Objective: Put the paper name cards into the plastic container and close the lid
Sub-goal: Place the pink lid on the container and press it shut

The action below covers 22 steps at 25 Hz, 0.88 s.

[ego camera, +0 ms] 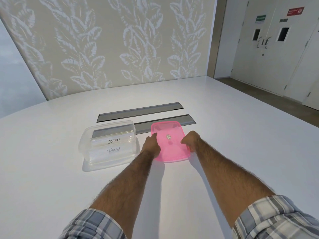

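A clear plastic container (89, 135) stands on the white table, left of centre, with no lid on it. Inside lie paper name cards; one reads OSTRICH (114, 141) and one nearer me reads BEAR (114, 150). To its right lies a translucent pink lid (170, 149) with a small round sticker in its middle. My left hand (151, 144) grips the lid's left edge, thumb on top. My right hand (190, 140) holds the lid's right edge with curled fingers. The lid's near right corner looks slightly raised off the table.
Two long grey cable slots (139, 111) are set into the table (51, 187) just behind the container and lid. A leaf-patterned wall stands beyond the table's far edge. White double doors (269, 49) are at the far right.
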Available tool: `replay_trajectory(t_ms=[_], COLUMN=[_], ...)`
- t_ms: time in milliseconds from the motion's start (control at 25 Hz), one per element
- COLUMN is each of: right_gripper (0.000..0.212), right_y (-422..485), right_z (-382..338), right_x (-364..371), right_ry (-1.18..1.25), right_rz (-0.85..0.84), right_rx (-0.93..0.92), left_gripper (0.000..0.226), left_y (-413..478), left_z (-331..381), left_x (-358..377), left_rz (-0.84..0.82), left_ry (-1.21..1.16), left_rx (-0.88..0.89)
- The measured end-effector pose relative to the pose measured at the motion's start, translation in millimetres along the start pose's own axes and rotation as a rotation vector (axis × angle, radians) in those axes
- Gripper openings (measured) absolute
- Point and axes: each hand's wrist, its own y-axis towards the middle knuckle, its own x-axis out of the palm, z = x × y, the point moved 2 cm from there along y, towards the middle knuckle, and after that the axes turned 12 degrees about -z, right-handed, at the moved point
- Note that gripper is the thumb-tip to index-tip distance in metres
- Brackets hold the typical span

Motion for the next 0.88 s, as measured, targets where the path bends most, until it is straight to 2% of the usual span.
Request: replay_trajectory(t_ms=[80,160,240,320,520,640,680,800,880], right_gripper=[0.022,0.021,0.02,0.023,0.021,0.021,0.02,0.022,0.022], right_y=[1,-1,-4,-7,-17,-24,-27,-31,-32], right_z=[3,4,1,-3,-28,-51,-60,-83,-96], right_x=[-5,-9,-10,-14,-26,-28,-27,-21,-13], right_ry=[0.228,0.488,0.749,0.909,1.094,1.181,1.203,1.257,1.272], right_rz=[0.009,0.021,-0.026,-0.066,-0.1,-0.117,-0.116,-0.127,-0.146], right_rx=[0.04,0.044,0.034,-0.003,-0.129,-0.182,-0.191,-0.218,-0.229], left_gripper=[0.071,0.072,0.071,0.069,0.06,0.039,0.038,0.065,0.069], left_y=[0,0,-2,-3,-10,-19,-22,-33,-40], left_z=[2,6,13,19,33,42,45,49,48], left_x=[-5,-11,-18,-29,-59,-68,-70,-82,-91], left_rz=[0.016,0.046,0.075,0.109,0.255,0.394,0.43,0.529,0.562], left_ry=[-0.016,-0.036,-0.054,-0.073,-0.156,-0.347,-0.427,-0.718,-0.915], left_rx=[0.031,0.073,0.121,0.17,0.243,0.233,0.199,0.009,-0.057])
